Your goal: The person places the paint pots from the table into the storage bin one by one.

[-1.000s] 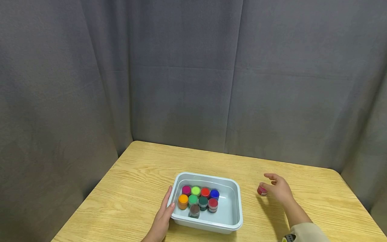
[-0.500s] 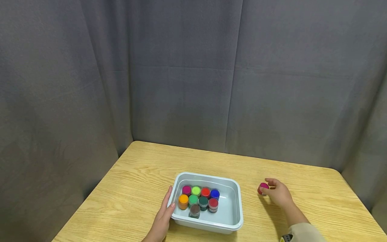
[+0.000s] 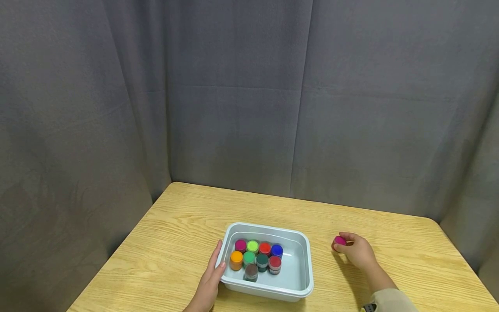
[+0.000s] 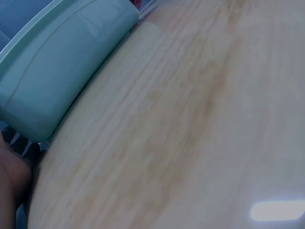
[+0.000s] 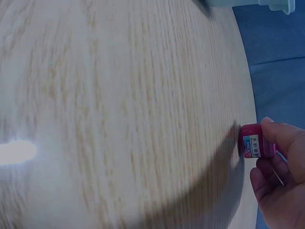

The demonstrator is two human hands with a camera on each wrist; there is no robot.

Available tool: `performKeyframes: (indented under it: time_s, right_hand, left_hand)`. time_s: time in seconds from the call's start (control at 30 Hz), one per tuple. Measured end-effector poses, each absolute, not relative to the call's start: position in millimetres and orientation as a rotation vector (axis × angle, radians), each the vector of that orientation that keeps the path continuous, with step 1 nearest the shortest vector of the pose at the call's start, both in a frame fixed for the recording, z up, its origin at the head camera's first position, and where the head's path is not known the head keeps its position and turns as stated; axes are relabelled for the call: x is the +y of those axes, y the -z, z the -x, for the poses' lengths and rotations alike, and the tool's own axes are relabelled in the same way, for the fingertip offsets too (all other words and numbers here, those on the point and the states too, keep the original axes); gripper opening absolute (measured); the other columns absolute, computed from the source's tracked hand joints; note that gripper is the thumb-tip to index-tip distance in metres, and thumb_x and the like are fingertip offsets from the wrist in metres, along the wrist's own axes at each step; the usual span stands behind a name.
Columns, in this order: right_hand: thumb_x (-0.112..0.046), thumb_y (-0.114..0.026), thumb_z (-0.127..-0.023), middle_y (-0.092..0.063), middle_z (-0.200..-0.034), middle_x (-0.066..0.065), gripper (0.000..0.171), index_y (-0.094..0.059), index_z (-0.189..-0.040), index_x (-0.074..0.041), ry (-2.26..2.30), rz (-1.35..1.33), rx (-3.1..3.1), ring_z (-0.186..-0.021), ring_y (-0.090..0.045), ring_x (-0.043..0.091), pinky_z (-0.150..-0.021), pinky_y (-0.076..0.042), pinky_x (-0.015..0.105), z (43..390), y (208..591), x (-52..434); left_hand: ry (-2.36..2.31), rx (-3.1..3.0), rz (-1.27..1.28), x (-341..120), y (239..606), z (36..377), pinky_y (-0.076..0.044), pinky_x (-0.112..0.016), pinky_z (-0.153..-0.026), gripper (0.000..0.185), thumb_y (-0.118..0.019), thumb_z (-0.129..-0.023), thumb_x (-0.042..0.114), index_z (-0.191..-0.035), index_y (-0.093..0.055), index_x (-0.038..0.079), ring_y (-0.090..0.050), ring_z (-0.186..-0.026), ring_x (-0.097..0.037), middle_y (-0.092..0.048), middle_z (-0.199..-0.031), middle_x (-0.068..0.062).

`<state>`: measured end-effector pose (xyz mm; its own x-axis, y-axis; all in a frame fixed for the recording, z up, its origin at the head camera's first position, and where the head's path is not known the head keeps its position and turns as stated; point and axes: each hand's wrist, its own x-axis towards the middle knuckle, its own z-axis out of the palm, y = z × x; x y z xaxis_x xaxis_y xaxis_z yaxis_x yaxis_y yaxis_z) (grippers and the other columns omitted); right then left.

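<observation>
Wooden table point(image 3: 179, 242) against a grey curtain point(image 3: 249, 95), light grey-green tub point(image 3: 308, 268) standing near the front edge.

Tub holds nine small paint pots point(image 3: 257, 259) with coloured lids, standing upright and bunched at its left end in rough rows. The right half of the tub floor is bare, so there is room for more.

Left hand point(image 3: 210, 279) lies flat against the tub's left wall, fingers straight, gripping nothing, apparently just steadying it. The left wrist view shows only the tub's rim point(image 4: 57, 76) and bare table.

Right hand point(image 3: 358, 252) is well to the right of the tub, fingers and thumb curled round one magenta pot point(image 3: 339, 241). In the right wrist view the magenta pot point(image 5: 255, 140) is pinched at the fingertips, at or just off the tabletop; cannot tell which.

Judgement: nine pots in, one in hand still outside. No other loose pots visible on the table, so this looks like the last one to go in.
</observation>
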<state>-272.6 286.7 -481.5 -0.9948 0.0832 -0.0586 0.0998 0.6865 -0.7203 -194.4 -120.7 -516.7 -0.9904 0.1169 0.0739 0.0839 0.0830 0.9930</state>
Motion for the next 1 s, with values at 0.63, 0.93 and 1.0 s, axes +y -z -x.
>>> performKeyframes:
  time_s: [0.63, 0.93, 1.0]
  right_hand:
    - [-0.029, -0.072, -0.089, -0.063, -0.121, 0.022, 0.058, -0.054, -0.137, -0.002, 1.328, 0.011, 2.89, -0.11, -0.059, 0.033, -0.076, -0.054, 0.028, 267, 435, 259]
    - [-0.026, -0.074, -0.087, -0.062, -0.124, 0.019, 0.056, -0.056, -0.136, -0.004, 1.41, 0.079, 2.834, -0.111, -0.058, 0.03, -0.077, -0.054, 0.027, 259, 411, 233]
    - [-0.026, -0.075, -0.087, -0.062, -0.123, 0.018, 0.056, -0.057, -0.135, -0.004, 1.42, 0.106, 2.83, -0.11, -0.059, 0.03, -0.077, -0.055, 0.027, 256, 408, 226]
  left_hand:
    - [-2.098, 2.31, -0.198, -121, 517, 195, -0.005, -0.068, -0.117, 0.059, -0.035, -0.106, 0.032, -0.159, -0.013, 0.015, -0.005, -0.151, -0.042, -0.008, -0.166, -0.011]
    - [-2.099, 2.319, -0.209, -121, 518, 195, -0.005, -0.068, -0.117, 0.059, -0.034, -0.106, 0.031, -0.158, -0.013, 0.015, -0.005, -0.151, -0.042, -0.008, -0.166, -0.012]
    - [-2.099, 2.314, -0.21, -120, 518, 195, -0.005, -0.068, -0.117, 0.059, -0.034, -0.106, 0.031, -0.159, -0.013, 0.015, -0.005, -0.151, -0.042, -0.008, -0.166, -0.012]
